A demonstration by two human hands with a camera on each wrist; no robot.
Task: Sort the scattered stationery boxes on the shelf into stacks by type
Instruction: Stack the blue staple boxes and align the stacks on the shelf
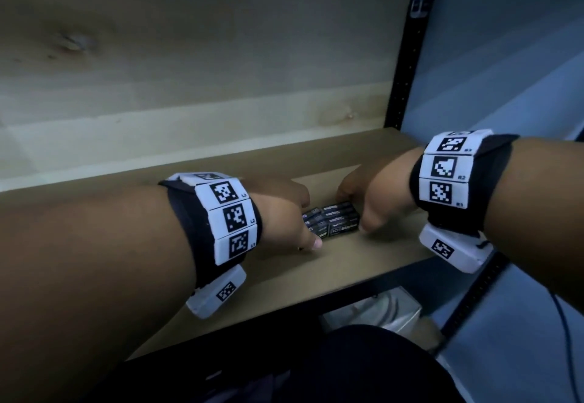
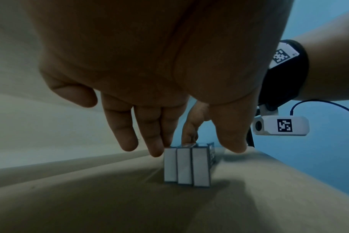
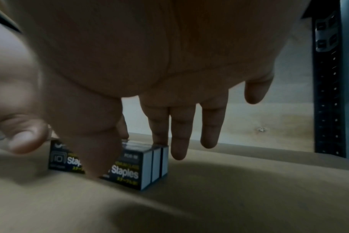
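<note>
Dark staple boxes packed side by side in a tight block on the brown shelf, near its front right, pale ends in a row in both wrist views. Left hand at the block's left end, fingers straight and pointing down, tips touching the top edge, thumb on the shelf at the front. Right hand at the right end, fingers likewise straight on the block, thumb against its printed front; nothing gripped by either.
</note>
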